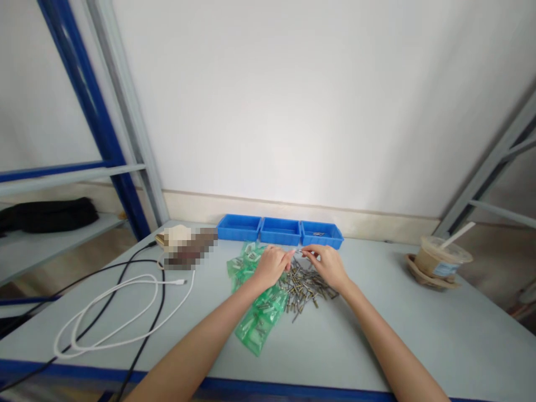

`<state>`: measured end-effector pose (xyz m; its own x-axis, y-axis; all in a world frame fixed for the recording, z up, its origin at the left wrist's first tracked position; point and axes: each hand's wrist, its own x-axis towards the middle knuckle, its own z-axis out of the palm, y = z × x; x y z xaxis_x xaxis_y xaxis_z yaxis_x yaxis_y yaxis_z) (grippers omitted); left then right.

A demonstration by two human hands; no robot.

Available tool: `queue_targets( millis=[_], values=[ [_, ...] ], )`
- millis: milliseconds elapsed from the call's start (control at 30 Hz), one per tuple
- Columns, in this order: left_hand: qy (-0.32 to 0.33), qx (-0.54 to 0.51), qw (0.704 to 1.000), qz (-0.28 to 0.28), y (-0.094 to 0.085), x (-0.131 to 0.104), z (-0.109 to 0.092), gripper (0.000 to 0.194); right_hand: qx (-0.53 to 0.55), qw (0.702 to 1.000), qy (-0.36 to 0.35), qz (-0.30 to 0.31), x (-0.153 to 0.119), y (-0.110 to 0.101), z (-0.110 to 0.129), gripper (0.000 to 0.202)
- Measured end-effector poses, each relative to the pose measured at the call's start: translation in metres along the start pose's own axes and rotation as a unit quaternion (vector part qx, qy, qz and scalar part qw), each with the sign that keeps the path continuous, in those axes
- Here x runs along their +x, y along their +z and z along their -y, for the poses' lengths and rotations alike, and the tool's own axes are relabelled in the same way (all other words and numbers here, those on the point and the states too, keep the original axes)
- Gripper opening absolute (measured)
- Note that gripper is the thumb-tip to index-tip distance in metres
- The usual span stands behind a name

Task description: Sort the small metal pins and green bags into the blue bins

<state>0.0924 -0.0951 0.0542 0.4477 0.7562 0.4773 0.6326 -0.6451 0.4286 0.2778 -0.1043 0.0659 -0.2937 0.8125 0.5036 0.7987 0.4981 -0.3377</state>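
The right hand's (326, 265) fingers pinch a pin (298, 250); the left hand's (273, 267) are narrowed beside it, their grip impossible to tell; the pile of pins (305, 290) lies just below, presumably for short reach; green bags (256, 334), left, hold small pieces; the far right bin (321, 242) holds a few thin pieces.

Green bags (262, 326), grey-and-brass metal pieces (299, 287), blue bins (281, 239), white cable (181, 282), black cable (163, 285), pale grey tabletop (335, 346)
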Motion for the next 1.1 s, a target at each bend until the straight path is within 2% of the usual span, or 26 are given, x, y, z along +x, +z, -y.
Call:
queue_targets(
  millis=[133,200,267,333,367,433,500,567,767,933,1100],
  values=[
    [-0.028,-0.067,0.997,-0.016,0.000,0.002,0.007,0.068,0.057,0.995,0.084,-0.017,0.037,-0.017,-0.044,0.033],
    [-0.032,-0.070,0.997,-0.017,0.000,0.001,0.007,0.068,0.066,0.989,0.114,-0.069,0.050,-0.025,-0.068,0.034],
    [-0.027,-0.059,0.998,-0.016,0.000,0.001,0.007,0.066,0.040,0.979,0.128,-0.151,0.051,-0.029,-0.084,0.043],
    [-0.020,-0.052,0.998,-0.009,-0.001,0.000,0.007,0.065,0.023,0.975,0.126,-0.181,0.040,-0.025,-0.089,0.045],
    [-0.016,-0.051,0.999,-0.005,-0.001,0.000,0.006,0.064,0.027,0.981,0.112,-0.155,0.031,-0.021,-0.088,0.041],
    [-0.007,-0.050,0.999,0.004,-0.002,0.000,0.006,0.063,0.038,0.996,0.061,-0.046,0.012,-0.010,-0.080,0.032],
    [0.002,-0.048,0.999,0.008,-0.002,0.000,0.005,0.062,0.024,0.998,0.027,0.060,-0.005,0.002,-0.069,0.028],
    [0.008,-0.042,0.999,0.011,-0.001,0.000,0.003,0.061,-0.012,0.994,0.039,0.101,-0.015,0.011,-0.058,0.025],
    [0.033,-0.023,0.999,0.022,0.003,-0.001,0.002,0.059,-0.012,0.991,0.083,0.104,-0.015,0.017,-0.048,0.014],
    [0.052,-0.007,0.999,0.011,0.005,-0.001,0.002,0.057,-0.039,0.992,0.038,0.116,-0.016,0.017,-0.046,0.011],
    [0.066,0.017,0.998,0.016,0.005,-0.001,0.002,0.053,-0.016,0.992,0.003,0.123,-0.017,0.018,-0.044,0.007]
  ],
)
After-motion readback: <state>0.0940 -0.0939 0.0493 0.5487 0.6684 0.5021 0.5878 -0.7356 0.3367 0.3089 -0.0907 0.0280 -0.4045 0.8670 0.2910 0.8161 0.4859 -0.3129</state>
